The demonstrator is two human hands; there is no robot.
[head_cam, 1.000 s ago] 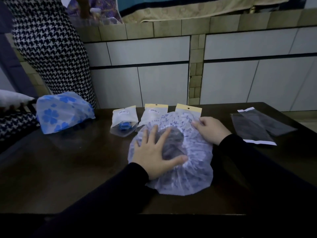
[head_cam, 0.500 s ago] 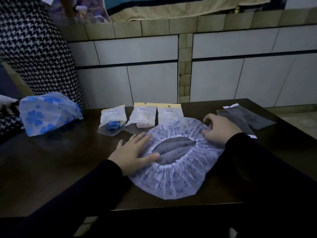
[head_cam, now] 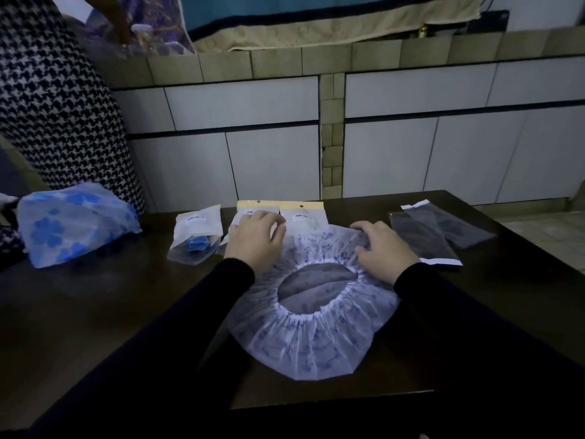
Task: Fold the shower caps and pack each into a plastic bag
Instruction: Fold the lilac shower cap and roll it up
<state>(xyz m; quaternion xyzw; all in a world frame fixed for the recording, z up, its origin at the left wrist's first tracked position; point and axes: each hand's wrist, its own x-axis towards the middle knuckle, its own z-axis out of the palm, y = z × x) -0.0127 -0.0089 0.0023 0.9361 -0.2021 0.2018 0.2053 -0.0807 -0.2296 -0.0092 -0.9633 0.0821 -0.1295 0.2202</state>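
A translucent shower cap (head_cam: pixel 313 340) with a blue print lies flat on the dark table (head_cam: pixel 95 312), its elastic opening facing up. My left hand (head_cam: pixel 254 239) rests on the cap's far left edge, fingers curled over it. My right hand (head_cam: pixel 384 248) presses the far right edge, fingers pinching the plastic. Three packed bags with caps inside stand in a row behind: one with a blue cap (head_cam: pixel 196 232), and two with yellow headers (head_cam: pixel 253 208) (head_cam: pixel 304 213). Two empty clear bags (head_cam: pixel 443 236) lie at the right.
A heap of blue-flowered shower caps (head_cam: pixel 72 223) sits at the table's left end. A person in a houndstooth garment (head_cam: pixel 53 115) stands behind it. A tiled wall (head_cam: pixel 411 137) runs behind the table. The table's near edge is close to the cap.
My left hand moved from the cap's near left side to its far left edge. My right hand stayed at the far right edge. The view shifted slightly.
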